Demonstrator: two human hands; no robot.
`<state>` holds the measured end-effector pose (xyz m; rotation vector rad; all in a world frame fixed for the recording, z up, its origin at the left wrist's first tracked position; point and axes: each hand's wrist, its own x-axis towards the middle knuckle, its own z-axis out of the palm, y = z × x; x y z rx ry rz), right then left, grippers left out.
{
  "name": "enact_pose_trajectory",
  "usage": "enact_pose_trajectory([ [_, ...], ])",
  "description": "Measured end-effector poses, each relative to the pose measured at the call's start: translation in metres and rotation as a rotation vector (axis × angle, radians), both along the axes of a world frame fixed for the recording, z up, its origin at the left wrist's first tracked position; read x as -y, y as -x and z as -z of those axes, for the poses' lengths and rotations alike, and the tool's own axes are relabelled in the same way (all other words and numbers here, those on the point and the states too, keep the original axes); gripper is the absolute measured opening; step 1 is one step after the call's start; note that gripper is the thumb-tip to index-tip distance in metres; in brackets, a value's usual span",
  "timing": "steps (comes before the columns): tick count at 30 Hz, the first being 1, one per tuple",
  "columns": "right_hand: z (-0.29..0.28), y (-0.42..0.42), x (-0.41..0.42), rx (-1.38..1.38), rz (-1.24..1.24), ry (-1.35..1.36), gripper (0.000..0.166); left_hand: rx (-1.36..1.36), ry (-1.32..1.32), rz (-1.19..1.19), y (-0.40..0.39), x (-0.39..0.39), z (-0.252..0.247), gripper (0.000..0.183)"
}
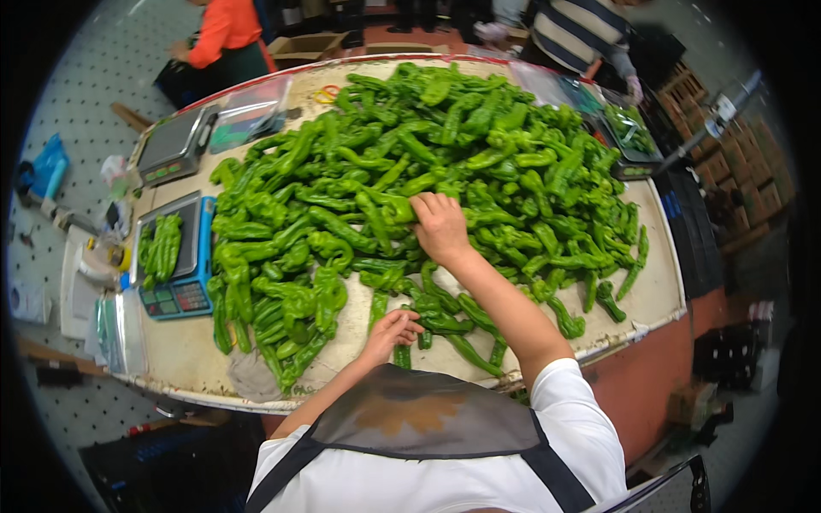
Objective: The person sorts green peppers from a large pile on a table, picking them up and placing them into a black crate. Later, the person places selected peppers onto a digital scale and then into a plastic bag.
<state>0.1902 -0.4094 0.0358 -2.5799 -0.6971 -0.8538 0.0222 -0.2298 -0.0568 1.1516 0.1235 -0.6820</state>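
A big heap of long green peppers [385, 141] covers most of the table. My right hand [441, 224] reaches into the middle of it, fingers bent down around the end of a green pepper [396, 209]. The fingertips are partly hidden behind that pepper. Closer to my body, my left hand [390, 332] hovers by the table's front edge, palm turned inward and fingers loosely curled with gaps between them. Beside its fingertips lie some loose peppers [442, 322]; nothing is seen in its grasp.
On the left, a blue digital scale [206, 256] carries several peppers [161, 247], behind which stands a grey scale [172, 144]. Plastic bags [250, 112] and a grey cloth [253, 377] lie on the table [179, 340]. Two people [231, 38] work across it, one beside another scale [635, 170].
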Motion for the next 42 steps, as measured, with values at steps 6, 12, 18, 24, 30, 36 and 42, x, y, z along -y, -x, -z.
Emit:
enact_pose_trajectory([
  [6, -0.024, -0.035, 0.048, -0.119, 0.231, -0.759, 0.070, 0.064, -0.033, 0.146, 0.002, 0.031, -0.019, 0.026],
  [12, -0.032, -0.019, 0.116, -0.412, 0.527, 0.014, 0.022, 0.120, -0.070, 0.141, -0.005, 0.019, -0.019, 0.024],
  [18, -0.005, -0.038, 0.095, -0.366, 0.695, 0.341, 0.042, 0.103, -0.055, 0.244, -0.002, 0.041, -0.031, 0.024],
  [24, -0.001, -0.027, 0.109, -0.304, 0.527, -0.128, 0.033, 0.169, -0.022, 0.231, -0.002, 0.037, -0.031, 0.025],
  [30, -0.046, 0.055, 0.114, -0.214, 0.123, -0.575, 0.034, 0.163, -0.011, 0.147, -0.005, 0.022, -0.026, 0.024],
  [36, -0.030, 0.133, 0.112, -0.652, -0.451, -1.164, 0.035, -0.010, 0.207, 0.029, -0.019, 0.045, -0.066, 0.045],
  [42, 0.024, 0.193, 0.110, -1.021, -0.515, -1.789, 0.045, -0.074, 0.489, -0.017, -0.022, 0.056, -0.062, 0.035],
])
